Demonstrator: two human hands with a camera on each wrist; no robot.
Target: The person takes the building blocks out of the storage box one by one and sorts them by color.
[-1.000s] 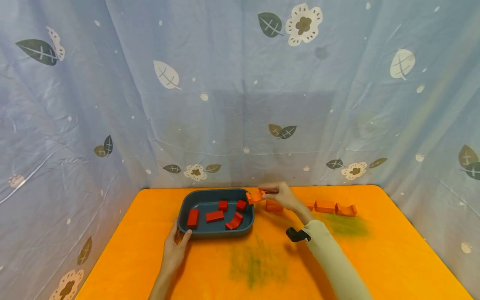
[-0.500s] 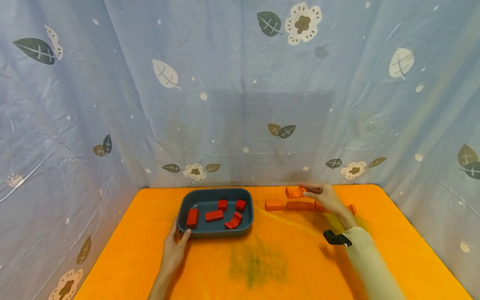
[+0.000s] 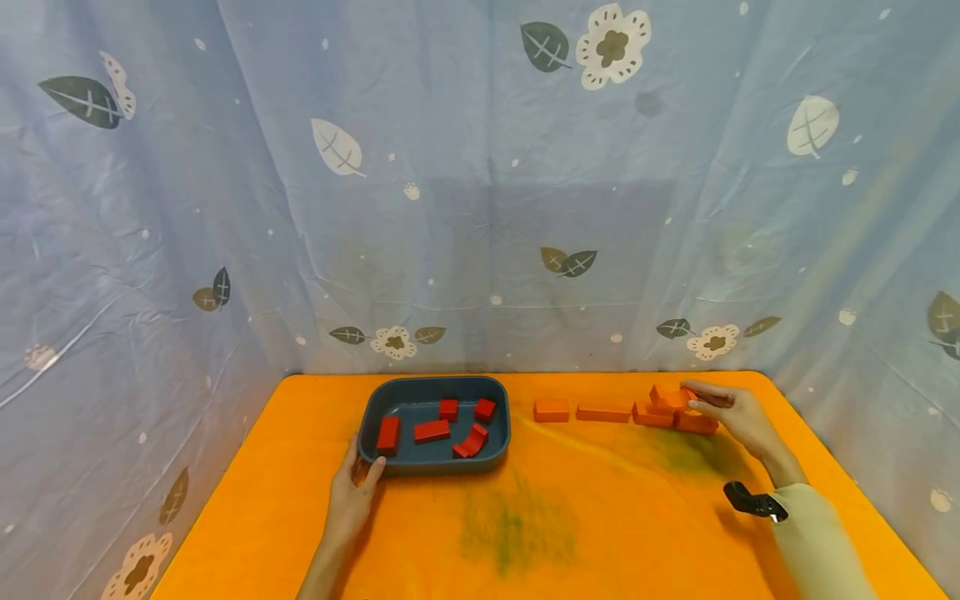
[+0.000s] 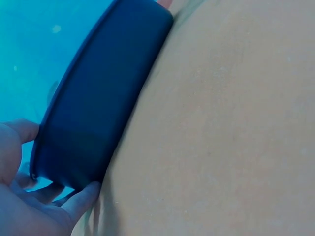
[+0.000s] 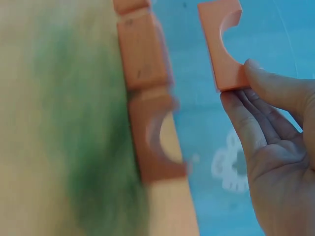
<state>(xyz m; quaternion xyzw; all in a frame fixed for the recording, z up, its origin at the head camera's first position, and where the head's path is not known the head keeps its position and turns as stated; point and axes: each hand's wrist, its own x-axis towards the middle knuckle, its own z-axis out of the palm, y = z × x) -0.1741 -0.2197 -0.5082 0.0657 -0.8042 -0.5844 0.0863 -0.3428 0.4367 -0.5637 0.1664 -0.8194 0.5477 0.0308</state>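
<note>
Right hand point(image 3: 738, 412): at the far right of the orange bench point(image 3: 525, 533), pinching an arch-shaped orange block point(image 5: 224, 42) between thumb and fingertips, the block raised just above the right end of the row. The wrist view shows its half-round notch and the fingers point(image 5: 256, 123) lying fairly straight beneath it.

Row of orange blocks point(image 3: 622, 412): laid left to right along the far side of the bench; one short block point(image 3: 552, 409), one long flat block point(image 3: 603, 412), then further pieces beside the hand, including another arch block point(image 5: 155, 142) lying on the bench.

Left hand point(image 3: 352, 492): fingers curled against the near-left corner of the dark blue tray point(image 3: 378, 400), steadying it.

Tray contents: five red blocks point(image 3: 431, 431), loose and apart.

Step in hand, as judged: the held arch block is being brought to the row's right end. The next move calls for lowering it squarely beside or onto the end pieces without knocking them, then easing the pinch.
</note>
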